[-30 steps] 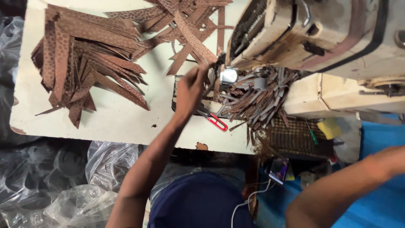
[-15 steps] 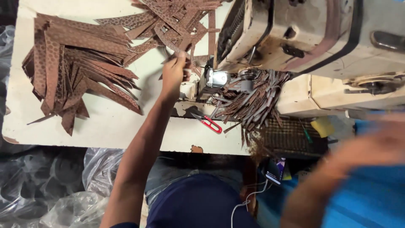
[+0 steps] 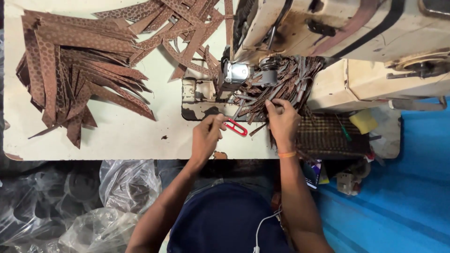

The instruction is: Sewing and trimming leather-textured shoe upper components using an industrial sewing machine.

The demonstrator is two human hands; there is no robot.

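Since a moment ago the left hand [image 3: 206, 136] has dropped from the strips to pinch the red thread snips [image 3: 236, 127] near the table's [image 3: 117, 136] six-o'clock edge, while the right hand [image 3: 282, 121] has arrived, fingers closed on the dark strip bundle [image 3: 281, 82] at the sewing machine's [image 3: 337, 33] six o'clock.

Your cream, worn metal sewing machine [image 3: 328, 28] runs off the far and right edges. Your right hand [image 3: 282, 122] covers part of the tangled heap of thin brown strips [image 3: 281, 84]. Your left hand [image 3: 206, 136] hides the red-handled thread snips' [image 3: 236, 127] near end.
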